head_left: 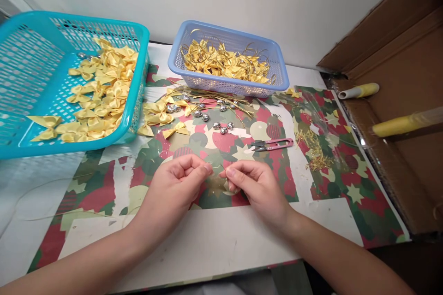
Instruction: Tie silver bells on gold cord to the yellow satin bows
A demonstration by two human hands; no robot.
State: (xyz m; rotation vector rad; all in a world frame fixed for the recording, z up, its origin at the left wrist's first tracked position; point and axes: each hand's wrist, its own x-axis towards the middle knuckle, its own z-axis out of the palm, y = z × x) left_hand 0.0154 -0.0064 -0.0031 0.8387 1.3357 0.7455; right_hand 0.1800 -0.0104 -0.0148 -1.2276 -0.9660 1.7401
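Note:
My left hand (185,177) is closed in a pinch above the patterned table covering, and what its fingertips hold is too small to make out. Just across from it, my right hand (247,179) pinches a thin cord (222,166), whose short end shows at the fingertips. A narrow gap separates the two hands. Beyond them lie silver jingle bells (223,127) in small clusters and a bundle of gold cords (214,95). Thread snips (277,144) with pink handles rest past my right hand. Several yellow satin bows (157,115) lie farther left.
A turquoise basket (138,87) with yellow bows stands at the left. Behind is a blue basket (224,84) of bows with gold loops. Gold cord scraps (314,152) lie at the right, near a cardboard wall (398,73) with yellow-wrapped tubes (394,124). A pale strand (44,216) trails left.

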